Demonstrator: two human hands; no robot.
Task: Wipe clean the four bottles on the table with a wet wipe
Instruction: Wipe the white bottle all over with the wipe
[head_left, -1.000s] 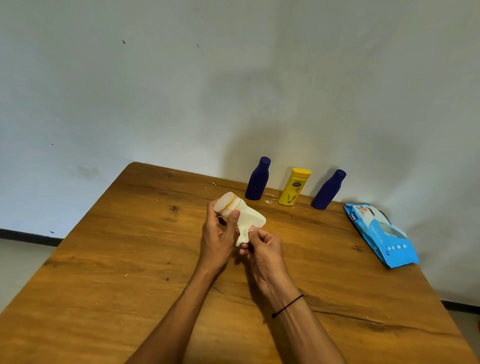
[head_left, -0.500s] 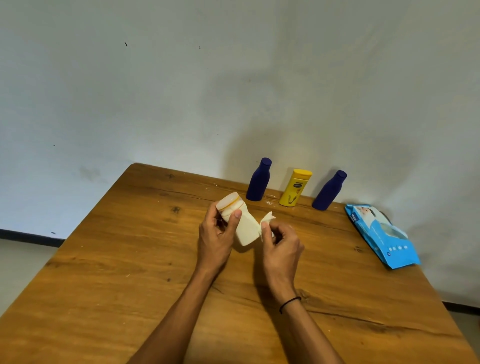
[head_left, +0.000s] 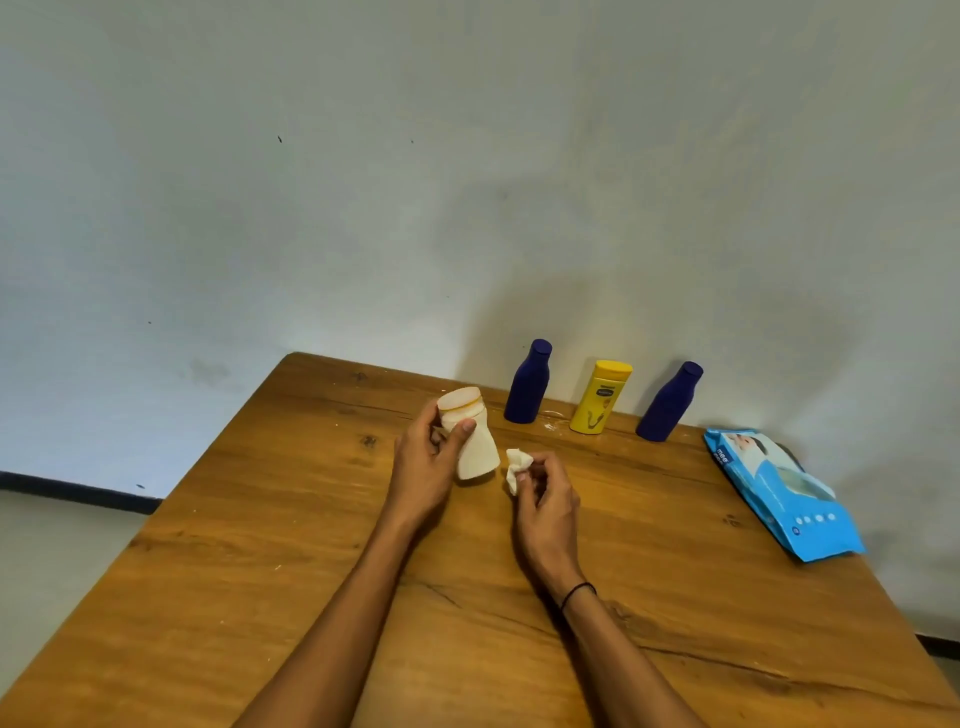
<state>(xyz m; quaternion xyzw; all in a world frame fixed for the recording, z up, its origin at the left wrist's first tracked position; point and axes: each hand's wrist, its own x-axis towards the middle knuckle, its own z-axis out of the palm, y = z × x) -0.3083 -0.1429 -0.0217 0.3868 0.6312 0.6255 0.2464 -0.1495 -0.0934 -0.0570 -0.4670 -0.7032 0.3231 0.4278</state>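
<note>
The white bottle (head_left: 470, 435) is held above the wooden surface (head_left: 260, 545), tilted a little with its cap end up and to the left. An orange band runs round it just under the cap; no writing on it can be made out, nor what is inside. The left hand (head_left: 423, 467) wraps it, thumb across the front and fingers curled behind, so that grip is closed round the bottle. Just right of the white bottle, not touching it, the right hand (head_left: 545, 499) pinches a crumpled wet wipe (head_left: 517, 465) between thumb and fingertips.

Behind the white bottle, along the wall edge of the surface, stand three capped bottles upright: a dark blue bottle (head_left: 529, 383) nearest, a yellow bottle (head_left: 600, 397) with a dark label too small to read, then a second dark blue bottle (head_left: 669, 402). Farthest right of the white bottle lies a blue wipes pack (head_left: 779, 493), flat, printed "mee".
</note>
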